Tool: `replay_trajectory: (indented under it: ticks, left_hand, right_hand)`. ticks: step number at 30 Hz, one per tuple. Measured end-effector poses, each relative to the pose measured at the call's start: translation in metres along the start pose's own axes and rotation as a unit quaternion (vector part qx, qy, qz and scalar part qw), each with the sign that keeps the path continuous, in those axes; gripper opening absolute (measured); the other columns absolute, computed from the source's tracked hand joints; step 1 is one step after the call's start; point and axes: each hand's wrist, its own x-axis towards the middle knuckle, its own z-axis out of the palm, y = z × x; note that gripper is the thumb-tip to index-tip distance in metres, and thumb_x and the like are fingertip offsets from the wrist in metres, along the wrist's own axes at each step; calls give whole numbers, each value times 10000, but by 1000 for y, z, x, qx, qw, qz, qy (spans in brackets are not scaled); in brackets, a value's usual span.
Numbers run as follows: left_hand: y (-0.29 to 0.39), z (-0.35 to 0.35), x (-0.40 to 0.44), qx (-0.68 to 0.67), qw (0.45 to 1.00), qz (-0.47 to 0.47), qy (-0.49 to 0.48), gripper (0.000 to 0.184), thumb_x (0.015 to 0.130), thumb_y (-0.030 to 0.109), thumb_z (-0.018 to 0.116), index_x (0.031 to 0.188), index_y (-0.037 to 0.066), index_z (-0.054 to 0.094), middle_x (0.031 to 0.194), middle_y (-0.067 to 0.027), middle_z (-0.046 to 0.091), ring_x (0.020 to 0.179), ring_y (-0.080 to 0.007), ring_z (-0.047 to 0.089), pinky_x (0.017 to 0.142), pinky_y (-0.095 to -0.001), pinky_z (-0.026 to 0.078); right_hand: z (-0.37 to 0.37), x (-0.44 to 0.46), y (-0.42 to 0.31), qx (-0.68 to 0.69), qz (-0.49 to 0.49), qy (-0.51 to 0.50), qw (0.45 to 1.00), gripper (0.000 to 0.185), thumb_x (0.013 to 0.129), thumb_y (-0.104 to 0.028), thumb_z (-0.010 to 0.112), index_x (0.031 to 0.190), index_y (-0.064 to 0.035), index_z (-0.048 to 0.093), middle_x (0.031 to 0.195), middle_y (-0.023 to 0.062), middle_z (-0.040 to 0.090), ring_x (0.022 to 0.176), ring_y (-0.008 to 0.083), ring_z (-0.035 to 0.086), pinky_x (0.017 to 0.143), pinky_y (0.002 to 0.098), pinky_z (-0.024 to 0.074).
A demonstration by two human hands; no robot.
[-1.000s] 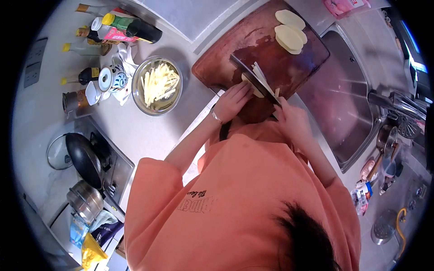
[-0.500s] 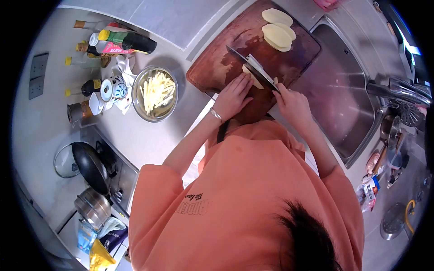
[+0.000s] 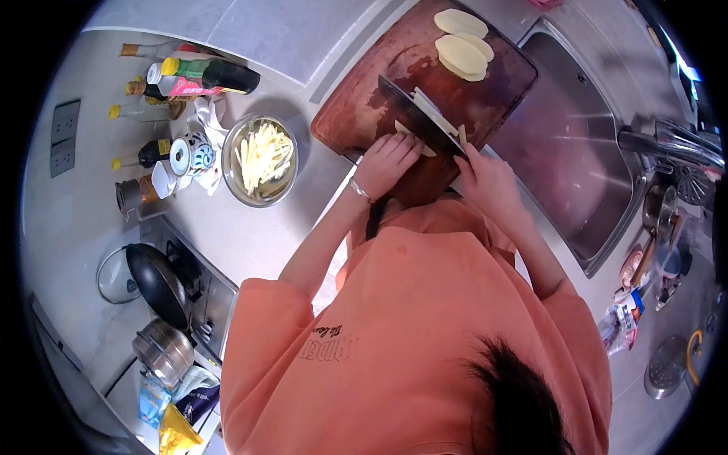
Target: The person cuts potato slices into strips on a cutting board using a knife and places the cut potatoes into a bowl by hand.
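My right hand is closed round the handle of a kitchen knife, whose broad dark blade slants up and left over the wooden cutting board. Just left of the blade, my left hand presses bent fingers onto a potato slice, partly covered by those fingers. Cut potato strips lie along the blade's far side. Toward the board's top, overlapping potato slices rest flat.
Left of the board stands a glass bowl of potato strips. Several bottles and a patterned jar line the wall. A metal sink adjoins the board on the right. A black wok sits lower left.
My left hand has slid slightly left and down, away from the blade. The knife blade has turned a little, showing more of its dark face. The view has shifted slightly.
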Motion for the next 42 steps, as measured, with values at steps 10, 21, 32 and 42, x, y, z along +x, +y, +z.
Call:
replay_trajectory:
  ticks: [10, 21, 32, 42]
  left_hand:
    - [-15, -9, 20, 3, 994, 65, -89, 224, 749, 141, 514, 945, 52, 576, 977, -74, 563, 945, -207, 536, 809, -308, 439]
    - [-9, -9, 11, 20, 999, 36, 27, 289, 752, 113, 527, 1022, 36, 596, 1043, -86, 578, 1002, -237, 549, 863, -301, 454]
    - [-13, 0, 6, -34, 999, 21, -5, 348, 739, 208, 637, 1042, 45, 589, 1103, -74, 550, 1051, -221, 527, 889, -351, 430]
    - [-15, 12, 6, -103, 995, 2, 1, 314, 755, 228, 640, 1001, 41, 588, 1093, -84, 551, 1055, -235, 524, 871, -322, 452]
  right_hand:
    - [-3, 2, 3, 2, -7, 5, 1000, 260, 867, -190, 521, 1060, -17, 520, 618, 197, 574, 578, 381, 569, 532, 474, 443]
    - [-5, 2, 7, 18, 14, 17, 1000, 152, 873, -189, 515, 880, -40, 487, 615, 207, 546, 593, 418, 535, 521, 494, 410]
    - [1, -2, -8, -30, 8, -7, 999, 159, 883, -204, 480, 937, -54, 475, 612, 180, 581, 548, 381, 573, 501, 487, 456]
    - [1, -14, -23, -85, 50, -80, 992, 147, 867, -161, 456, 967, -55, 438, 616, 188, 586, 581, 385, 597, 523, 481, 475]
